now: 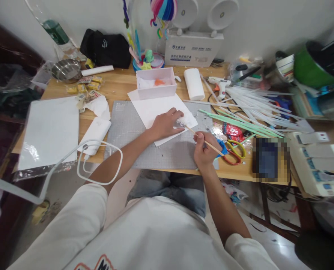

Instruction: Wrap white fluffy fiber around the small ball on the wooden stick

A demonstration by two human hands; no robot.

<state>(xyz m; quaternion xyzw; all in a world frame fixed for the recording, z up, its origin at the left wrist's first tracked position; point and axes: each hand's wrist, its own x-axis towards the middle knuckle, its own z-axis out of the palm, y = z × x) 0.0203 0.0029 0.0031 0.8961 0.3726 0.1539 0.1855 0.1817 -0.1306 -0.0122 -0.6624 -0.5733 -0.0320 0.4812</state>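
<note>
Over a white paper sheet [147, 112] on the grey cutting mat [122, 123], my left hand [168, 123] has its fingers curled around a small white fluffy piece [188, 119]. A thin wooden stick [212, 146] is held in my right hand [205, 150], its far end touching the white piece near my left fingertips. The finer shape of the white piece is too small to make out. Just beyond the sheet stands a pale pink box [157, 92] with white and orange material inside.
Right of the mat lie scissors [234, 153], green strips [245, 125], white glue sticks [254, 105] and a glue gun [221, 86]. A white roll [194, 84] sits behind. A white power bank [95, 135] with a looping cable and a bagged white sheet [51, 131] are at left.
</note>
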